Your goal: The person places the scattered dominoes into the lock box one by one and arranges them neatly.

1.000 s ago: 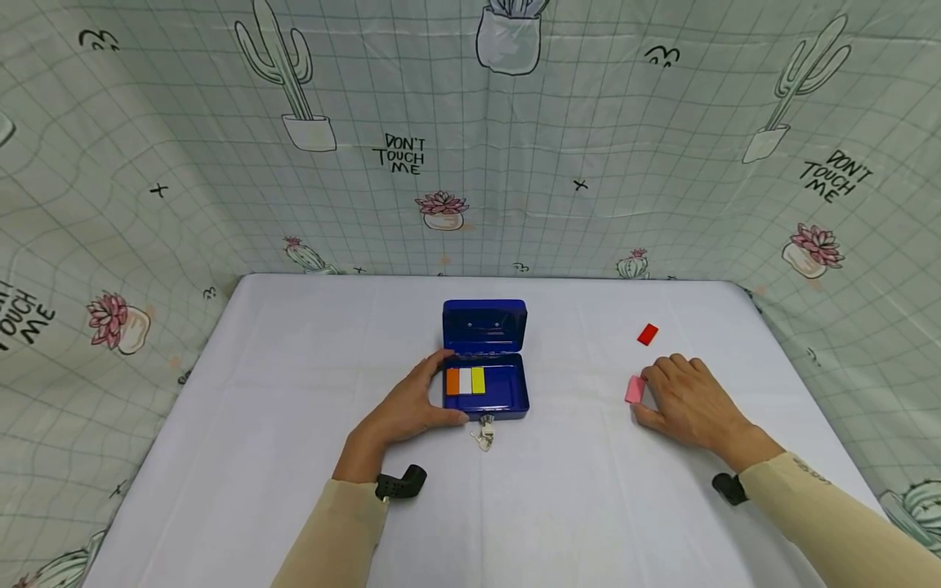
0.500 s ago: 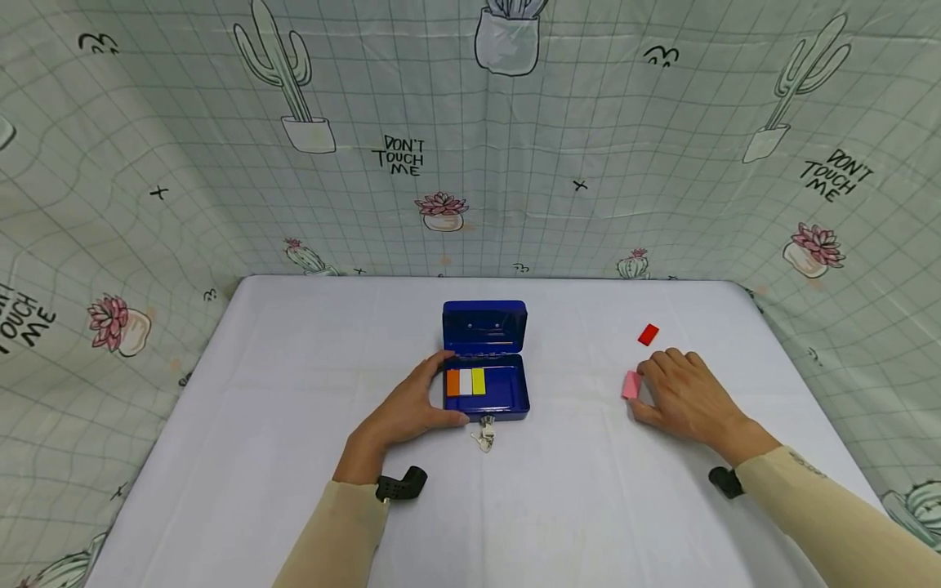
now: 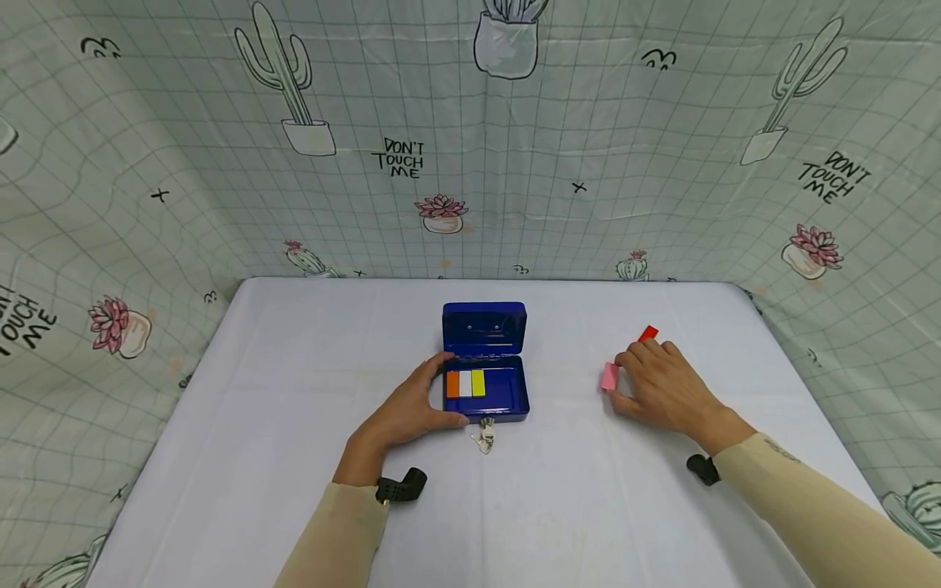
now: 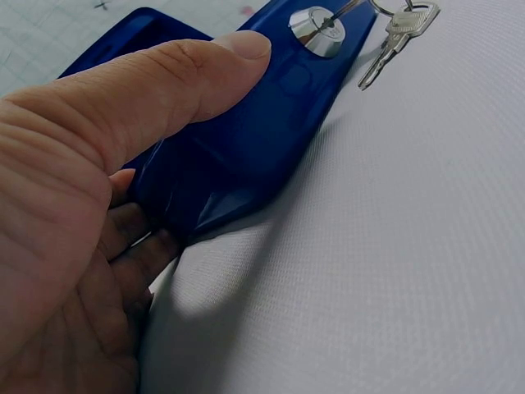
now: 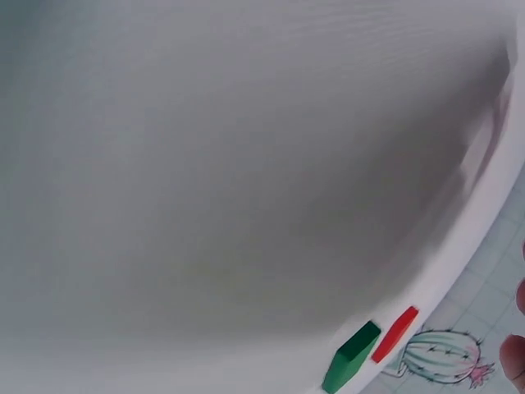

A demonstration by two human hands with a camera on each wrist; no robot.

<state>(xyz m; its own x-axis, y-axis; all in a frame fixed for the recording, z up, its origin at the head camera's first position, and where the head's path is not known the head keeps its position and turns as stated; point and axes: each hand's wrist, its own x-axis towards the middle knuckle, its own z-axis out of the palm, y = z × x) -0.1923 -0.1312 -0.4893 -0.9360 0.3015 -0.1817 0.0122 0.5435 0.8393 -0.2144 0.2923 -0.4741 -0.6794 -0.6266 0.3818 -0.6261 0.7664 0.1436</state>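
Observation:
A small blue cash box [image 3: 507, 400] stands at the table's middle, its lid [image 3: 483, 328] raised at the back. Orange [image 3: 452, 384], white [image 3: 466, 384] and yellow [image 3: 479, 383] blocks lie side by side in its left part. My left hand [image 3: 408, 406] grips the box's left end, thumb at the front, fingers toward the back; the left wrist view shows the thumb [image 4: 189, 78] on the blue wall near the lock [image 4: 317, 33]. Between thumb and fingers my right hand [image 3: 665, 390] pinches a pink block [image 3: 609, 376], to the right of the box.
Keys [image 3: 484, 438] hang from the lock at the box's front. Beyond my right hand lies a red block [image 3: 648, 333], partly covered by the fingers in the head view. A green block [image 5: 353, 358] shows beside the red one in the right wrist view.
My right hand has moved left and slightly away from me, carrying the pink block toward the box. The left hand keeps its grip in the same place.

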